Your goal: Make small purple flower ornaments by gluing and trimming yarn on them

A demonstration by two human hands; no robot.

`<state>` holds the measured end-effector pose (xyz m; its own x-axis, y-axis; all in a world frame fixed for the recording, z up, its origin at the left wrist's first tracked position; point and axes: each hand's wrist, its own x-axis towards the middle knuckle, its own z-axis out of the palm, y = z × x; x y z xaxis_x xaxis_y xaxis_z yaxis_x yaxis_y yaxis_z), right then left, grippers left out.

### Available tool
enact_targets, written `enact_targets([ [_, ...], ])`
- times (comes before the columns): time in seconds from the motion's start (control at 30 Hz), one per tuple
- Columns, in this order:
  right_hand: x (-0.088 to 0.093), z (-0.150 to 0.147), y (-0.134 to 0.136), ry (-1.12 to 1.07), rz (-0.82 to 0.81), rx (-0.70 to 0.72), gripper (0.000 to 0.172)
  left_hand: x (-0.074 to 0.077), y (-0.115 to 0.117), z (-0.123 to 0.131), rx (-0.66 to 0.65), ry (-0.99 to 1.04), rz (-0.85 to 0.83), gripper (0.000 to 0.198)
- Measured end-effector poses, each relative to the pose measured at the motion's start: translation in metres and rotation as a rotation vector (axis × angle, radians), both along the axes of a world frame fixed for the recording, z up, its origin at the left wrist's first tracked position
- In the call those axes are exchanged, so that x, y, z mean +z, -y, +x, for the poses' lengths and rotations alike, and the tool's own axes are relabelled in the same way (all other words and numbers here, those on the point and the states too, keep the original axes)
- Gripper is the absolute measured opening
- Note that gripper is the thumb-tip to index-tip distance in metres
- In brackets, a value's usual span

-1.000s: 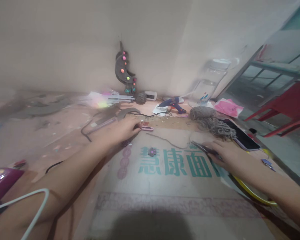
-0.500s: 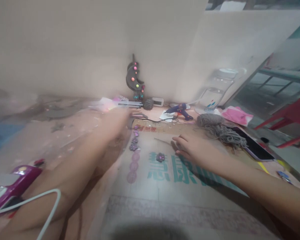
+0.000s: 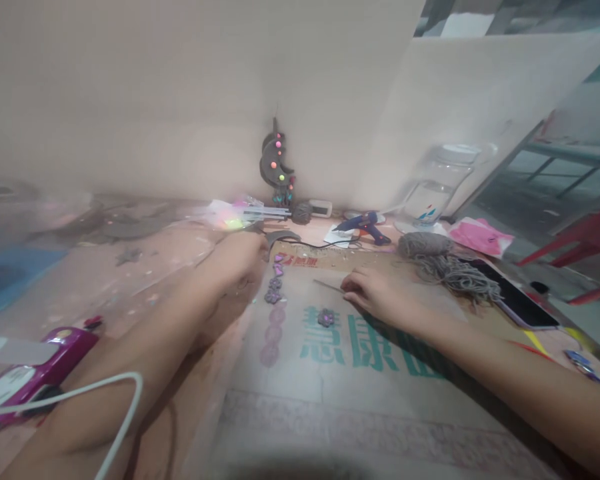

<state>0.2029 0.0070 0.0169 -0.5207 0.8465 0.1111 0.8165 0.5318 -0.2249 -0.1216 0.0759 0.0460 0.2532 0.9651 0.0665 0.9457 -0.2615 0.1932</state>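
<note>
The right hand (image 3: 375, 293) pinches a gray strand (image 3: 329, 286) just beyond the flower (image 3: 326, 318); the left hand (image 3: 245, 260) curls to the flower's left, its grip impossible to tell. Well beyond the flower, rightward, a lidded clear jug (image 3: 433, 195) stands partly filled with liquid.

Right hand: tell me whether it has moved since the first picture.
Yes: the right hand has moved leftward along the green lettering, from its right end toward the small flower.
</note>
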Motion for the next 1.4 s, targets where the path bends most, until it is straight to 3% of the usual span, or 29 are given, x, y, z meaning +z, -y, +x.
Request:
enact_targets([
  [0.17,-0.02,-0.001,-0.006,-0.044,0.098,0.007,0.017,-0.022,-0.006,0.024,-0.112,0.066,0.051,0.031],
  [0.3,-0.009,0.0,0.002,-0.049,0.07,0.009,0.015,-0.032,-0.009,0.023,-0.137,0.142,0.076,0.025],
  [0.43,0.009,0.001,0.012,-0.085,-0.034,-0.014,0.036,-0.023,-0.005,0.025,-0.099,0.237,0.08,0.02],
  [0.57,0.011,0.0,0.012,-0.13,-0.088,-0.016,0.058,-0.008,0.01,0.042,-0.075,0.438,0.03,0.024],
  [0.63,0.006,-0.004,0.006,-0.127,-0.072,0.005,0.051,-0.004,0.019,0.054,-0.1,0.668,-0.099,0.028],
  [0.77,-0.009,-0.015,-0.005,-0.143,-0.01,0.014,0.007,-0.003,0.036,0.071,-0.161,0.918,-0.301,0.034],
  [0.87,-0.013,-0.017,-0.003,-0.161,0.014,-0.009,0.013,-0.004,0.044,0.075,-0.175,0.97,-0.343,0.035],
  [1.0,-0.001,-0.009,0.013,-0.169,0.0,-0.022,0.011,-0.006,0.049,0.072,-0.21,0.932,-0.296,0.036],
  [1.2,0.024,-0.001,0.017,-0.243,-0.023,-0.041,0.029,-0.014,0.057,0.082,-0.194,0.563,-0.258,0.04],
  [1.27,0.024,-0.002,0.01,-0.284,-0.025,-0.035,0.028,-0.014,0.056,0.089,-0.285,0.466,-0.225,0.035],
  [1.33,0.017,-0.002,0.004,-0.31,-0.029,-0.028,0.028,-0.009,0.045,0.09,-0.36,0.381,-0.083,0.034],
  [1.4,0.004,0.0,-0.002,-0.333,-0.028,-0.029,0.028,0.003,0.02,0.082,-0.276,0.33,0.049,0.03],
])
